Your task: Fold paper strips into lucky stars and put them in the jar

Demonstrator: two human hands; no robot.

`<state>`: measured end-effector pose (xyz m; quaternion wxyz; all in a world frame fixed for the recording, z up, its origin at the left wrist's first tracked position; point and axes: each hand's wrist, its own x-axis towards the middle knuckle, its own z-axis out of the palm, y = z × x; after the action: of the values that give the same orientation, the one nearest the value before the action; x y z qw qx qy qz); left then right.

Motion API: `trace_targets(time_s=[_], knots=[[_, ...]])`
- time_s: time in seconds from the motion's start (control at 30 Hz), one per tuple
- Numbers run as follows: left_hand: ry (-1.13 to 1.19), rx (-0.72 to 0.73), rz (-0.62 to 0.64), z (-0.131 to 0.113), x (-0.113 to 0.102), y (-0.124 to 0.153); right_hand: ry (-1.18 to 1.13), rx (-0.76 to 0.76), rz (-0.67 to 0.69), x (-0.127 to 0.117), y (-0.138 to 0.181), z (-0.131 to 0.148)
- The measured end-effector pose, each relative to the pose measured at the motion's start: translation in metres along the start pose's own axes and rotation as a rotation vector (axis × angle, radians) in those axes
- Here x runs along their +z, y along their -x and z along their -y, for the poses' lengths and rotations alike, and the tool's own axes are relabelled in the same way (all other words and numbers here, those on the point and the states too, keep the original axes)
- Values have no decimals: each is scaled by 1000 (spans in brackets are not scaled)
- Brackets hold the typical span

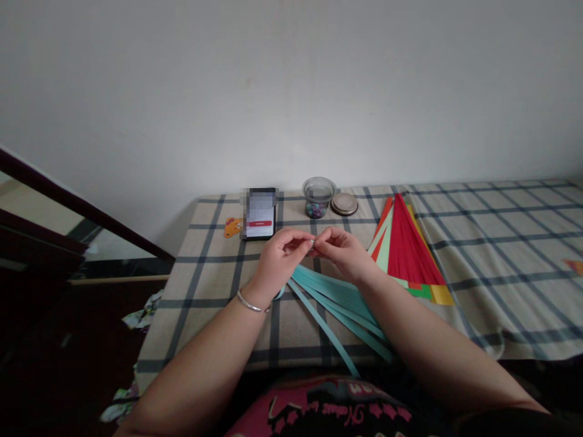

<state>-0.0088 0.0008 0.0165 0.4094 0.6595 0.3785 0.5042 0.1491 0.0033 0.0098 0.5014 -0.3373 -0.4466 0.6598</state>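
My left hand (282, 255) and my right hand (344, 252) meet fingertip to fingertip above the checked tablecloth (478, 243). Both pinch one small thing between them; it is too small to name, perhaps the end of a paper strip. Several teal paper strips (339, 303) fan out on the cloth beneath my wrists and run toward my body. A silver bangle (251, 301) sits on my left wrist.
Red, light green, orange and yellow paper strips (407, 249) lie fanned to the right. At the back stand a phone (259, 213), a clear jar (317, 197) holding small coloured pieces, and its lid (344, 204). A bear sticker (232, 227) lies beside the phone. The table's left edge drops off to a dark floor.
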Motion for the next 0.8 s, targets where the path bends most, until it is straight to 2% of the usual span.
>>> trace_targets(time_s=[0.2, 0.5, 0.7, 0.8], knots=[[-38, 23, -20, -1, 0, 0, -19, 13, -23, 2, 0, 2], [140, -194, -22, 2, 0, -2, -3, -8, -103, 1, 1, 5], [347, -279, -12, 1, 1, -4, -2, -2, -65, 2, 4, 5], [207, -215, 16, -2, 0, -3, 15, -18, -52, 2, 4, 6]])
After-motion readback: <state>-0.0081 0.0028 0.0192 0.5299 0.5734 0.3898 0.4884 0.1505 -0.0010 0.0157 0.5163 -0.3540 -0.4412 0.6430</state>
